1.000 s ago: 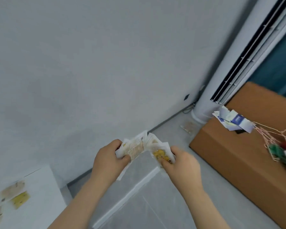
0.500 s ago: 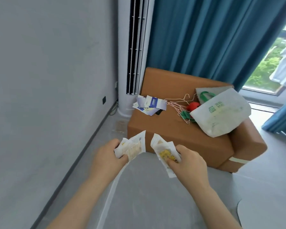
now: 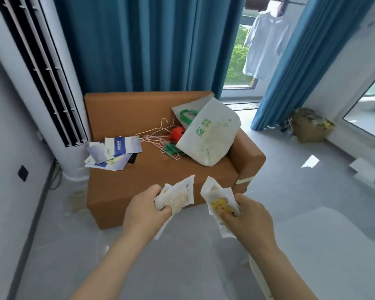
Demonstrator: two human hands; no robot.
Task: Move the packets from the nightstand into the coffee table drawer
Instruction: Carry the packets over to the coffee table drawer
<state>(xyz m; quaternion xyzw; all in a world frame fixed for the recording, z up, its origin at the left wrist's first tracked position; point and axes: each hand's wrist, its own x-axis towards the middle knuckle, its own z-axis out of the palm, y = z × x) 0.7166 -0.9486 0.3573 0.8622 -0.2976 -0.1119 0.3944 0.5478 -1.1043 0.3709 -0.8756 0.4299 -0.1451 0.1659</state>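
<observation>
My left hand (image 3: 146, 214) grips a bunch of white packets with pale beige print (image 3: 179, 197), held in front of my chest. My right hand (image 3: 248, 220) grips more white packets, the front one with a yellow picture (image 3: 220, 204). A small gap separates the two bunches. A white rounded tabletop (image 3: 325, 232) shows at the lower right, partly behind my right arm; no drawer shows on it. The nightstand is out of view.
An orange-brown sofa (image 3: 139, 176) stands straight ahead with leaflets (image 3: 115, 151), wire hangers (image 3: 158, 137) and a white tote bag (image 3: 210, 137) on it. A tall white air conditioner (image 3: 41, 83) is at the left, blue curtains (image 3: 149, 40) behind. Grey floor (image 3: 290, 169) lies open to the right.
The view has swung right, from the wall and nightstand to the sofa and window. My hands have drawn slightly apart, splitting the packets into two bunches.
</observation>
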